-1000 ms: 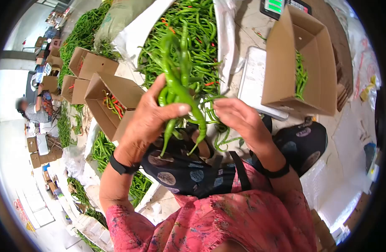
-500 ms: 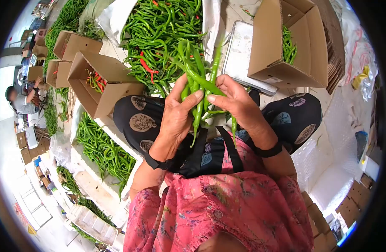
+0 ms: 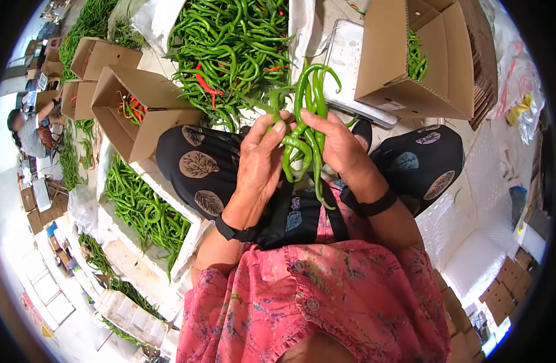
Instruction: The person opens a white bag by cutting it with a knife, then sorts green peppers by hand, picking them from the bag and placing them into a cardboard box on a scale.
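I'm seeing the bunch of long green chilli peppers (image 3: 307,100) drawing tighter together than a moment ago; the left hand (image 3: 258,166) and right hand (image 3: 341,151) are both gripping it upright above the lap (image 3: 199,172)

Bunch of long glossy green chilli peppers (image 3: 307,121), centre: uniform bright green, stems too. Heaped pile of loose green peppers (image 3: 229,42) at 12: same green, with a few red peppers (image 3: 206,86) mixed in. Open brown cardboard box (image 3: 423,72) at 1: plain kraft, green inside. Smaller brown cardboard box (image 3: 146,130) at 10: red-orange and green mix inside. Black lap cloth (image 3: 199,166): beige leaf medallions. Pink cotton blouse (image 3: 326,302) at 6: mottled floral, blue-grey flecks. Narrow wristbands (image 3: 375,204): black.
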### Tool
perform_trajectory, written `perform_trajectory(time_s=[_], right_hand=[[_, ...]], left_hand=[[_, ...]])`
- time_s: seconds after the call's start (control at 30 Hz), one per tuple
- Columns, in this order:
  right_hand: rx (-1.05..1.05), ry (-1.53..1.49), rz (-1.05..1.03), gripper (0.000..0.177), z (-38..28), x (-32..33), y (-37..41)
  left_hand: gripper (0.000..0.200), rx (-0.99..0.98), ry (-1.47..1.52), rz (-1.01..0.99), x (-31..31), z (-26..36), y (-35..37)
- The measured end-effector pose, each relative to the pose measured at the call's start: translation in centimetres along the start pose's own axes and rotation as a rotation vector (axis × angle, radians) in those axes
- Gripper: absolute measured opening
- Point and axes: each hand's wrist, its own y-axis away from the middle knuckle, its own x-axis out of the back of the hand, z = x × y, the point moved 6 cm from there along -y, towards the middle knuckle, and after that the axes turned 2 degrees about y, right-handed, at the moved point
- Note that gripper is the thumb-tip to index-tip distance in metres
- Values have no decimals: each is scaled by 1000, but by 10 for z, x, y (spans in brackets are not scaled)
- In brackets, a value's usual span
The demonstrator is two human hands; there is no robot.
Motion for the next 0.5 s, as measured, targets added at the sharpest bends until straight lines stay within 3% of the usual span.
perform_trajectory(time_s=[0.1,0.17,0.23,0.4,0.5], right_hand=[[4,66,16,23,4,8,-2],[81,177,-5,22,-3,10,-6],[84,72,78,21,-11,17,0],[52,31,-51,31,-42,8,13],[-24,-78,-114,32,-40,8,16]], left_hand=[[22,-17,-44,12,0,-1,2],[21,-136,-72,63,0,14,7],[23,-331,-142,80,6,38,10],[41,-333,184,-71,23,93,26],[48,-339,127,-135,34,123,48]])
